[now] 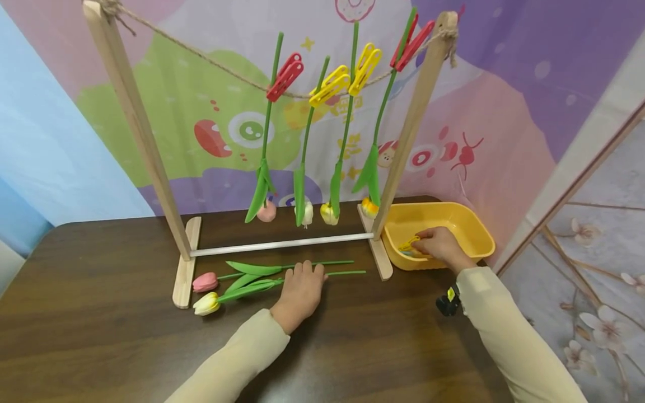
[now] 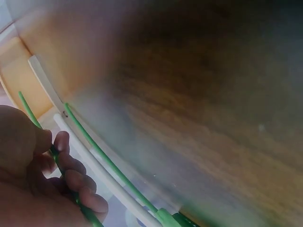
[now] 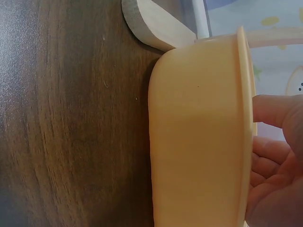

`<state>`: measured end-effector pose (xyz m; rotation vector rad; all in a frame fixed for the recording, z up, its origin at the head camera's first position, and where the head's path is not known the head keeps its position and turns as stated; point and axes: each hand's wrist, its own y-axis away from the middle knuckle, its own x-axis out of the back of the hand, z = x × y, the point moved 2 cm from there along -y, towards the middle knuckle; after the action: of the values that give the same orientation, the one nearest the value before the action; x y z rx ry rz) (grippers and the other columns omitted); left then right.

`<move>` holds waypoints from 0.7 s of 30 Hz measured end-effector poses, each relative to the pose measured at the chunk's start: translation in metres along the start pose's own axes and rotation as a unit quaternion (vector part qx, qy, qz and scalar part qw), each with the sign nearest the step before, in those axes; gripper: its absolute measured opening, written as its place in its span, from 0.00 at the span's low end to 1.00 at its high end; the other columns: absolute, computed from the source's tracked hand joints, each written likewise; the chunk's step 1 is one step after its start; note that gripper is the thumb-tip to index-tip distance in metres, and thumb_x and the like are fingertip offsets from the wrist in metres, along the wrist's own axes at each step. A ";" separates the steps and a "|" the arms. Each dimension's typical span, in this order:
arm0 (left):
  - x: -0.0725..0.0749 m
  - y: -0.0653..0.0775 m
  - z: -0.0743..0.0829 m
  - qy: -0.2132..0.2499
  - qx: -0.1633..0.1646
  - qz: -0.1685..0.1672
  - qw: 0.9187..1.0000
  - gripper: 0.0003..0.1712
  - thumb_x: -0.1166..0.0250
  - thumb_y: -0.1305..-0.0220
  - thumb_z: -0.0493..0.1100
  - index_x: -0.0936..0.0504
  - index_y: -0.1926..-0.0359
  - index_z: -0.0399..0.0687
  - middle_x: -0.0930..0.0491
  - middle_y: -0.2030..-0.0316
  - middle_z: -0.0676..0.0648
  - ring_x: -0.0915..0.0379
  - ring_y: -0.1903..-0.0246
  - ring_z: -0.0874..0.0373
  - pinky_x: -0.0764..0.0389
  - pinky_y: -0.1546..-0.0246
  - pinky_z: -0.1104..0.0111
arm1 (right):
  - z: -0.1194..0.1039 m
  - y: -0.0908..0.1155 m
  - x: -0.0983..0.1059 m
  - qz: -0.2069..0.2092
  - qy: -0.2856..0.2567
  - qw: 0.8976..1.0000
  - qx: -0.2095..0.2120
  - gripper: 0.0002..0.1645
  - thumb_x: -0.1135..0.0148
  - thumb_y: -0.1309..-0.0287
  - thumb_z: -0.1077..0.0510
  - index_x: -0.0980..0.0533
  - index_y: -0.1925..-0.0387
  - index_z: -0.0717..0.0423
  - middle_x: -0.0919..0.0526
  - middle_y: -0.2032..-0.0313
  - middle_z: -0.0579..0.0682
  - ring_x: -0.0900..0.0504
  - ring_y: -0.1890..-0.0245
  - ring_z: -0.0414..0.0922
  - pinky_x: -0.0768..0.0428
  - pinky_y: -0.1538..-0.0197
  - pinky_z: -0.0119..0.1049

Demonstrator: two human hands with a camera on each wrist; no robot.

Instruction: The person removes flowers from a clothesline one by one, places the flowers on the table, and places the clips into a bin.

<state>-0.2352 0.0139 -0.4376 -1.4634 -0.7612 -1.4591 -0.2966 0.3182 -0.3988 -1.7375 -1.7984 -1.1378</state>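
My left hand [image 1: 301,291] curls its fingers round the green stem [image 2: 60,163] of the yellow-and-white tulip [image 1: 206,304] lying on the table. Just behind that one lies a pink tulip [image 1: 205,282], its stem parallel. My right hand [image 1: 439,244] reaches into the yellow plastic basin [image 1: 473,232] and pinches a yellow clothespin [image 1: 409,243] low inside it. In the right wrist view the basin's wall [image 3: 201,127] hides the fingertips. Several tulips hang head down from a twine line, held by a red clothespin [image 1: 285,76], a yellow clothespin [image 1: 330,85] and others.
A wooden frame with a left post [image 1: 138,123], a right post [image 1: 415,120] and a white crossbar [image 1: 282,244] stands on the dark table [image 1: 101,313]. Twine [image 1: 201,55] sags between its tops. Behind is a cartoon-printed backdrop [image 1: 201,95]; a floral panel [image 1: 594,268] borders the right side.
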 end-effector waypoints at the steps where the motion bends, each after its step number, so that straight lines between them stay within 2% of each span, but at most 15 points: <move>1: 0.000 -0.001 0.000 0.000 0.001 0.000 1.000 0.14 0.53 0.35 0.50 0.31 0.67 0.44 0.33 0.73 0.45 0.34 0.71 0.50 0.36 0.73 0.62 | -0.001 0.000 0.000 0.000 0.003 1.000 -0.001 0.29 0.43 0.46 0.52 0.32 0.47 0.68 0.25 0.52 0.64 0.21 0.64 0.45 0.22 0.61 0.34; 12: -0.001 -0.005 0.000 0.001 0.009 -0.016 1.000 0.14 0.54 0.34 0.50 0.31 0.66 0.44 0.33 0.72 0.45 0.34 0.69 0.50 0.36 0.71 0.62 | -0.003 -0.002 0.001 -0.017 0.025 0.999 -0.017 0.30 0.44 0.47 0.52 0.33 0.46 0.67 0.25 0.53 0.62 0.24 0.62 0.48 0.23 0.59 0.36; 21: -0.001 -0.005 0.000 0.013 0.017 -0.024 1.000 0.14 0.53 0.35 0.50 0.30 0.65 0.44 0.32 0.70 0.44 0.34 0.67 0.50 0.36 0.70 0.61 | 0.001 -0.007 -0.001 -0.026 0.057 0.998 -0.024 0.27 0.43 0.48 0.56 0.31 0.49 0.68 0.24 0.58 0.61 0.26 0.65 0.47 0.24 0.64 0.34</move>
<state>-0.2397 0.0158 -0.4381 -1.4080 -0.8053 -1.4910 -0.3031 0.3189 -0.4020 -1.6260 -1.7712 -1.2845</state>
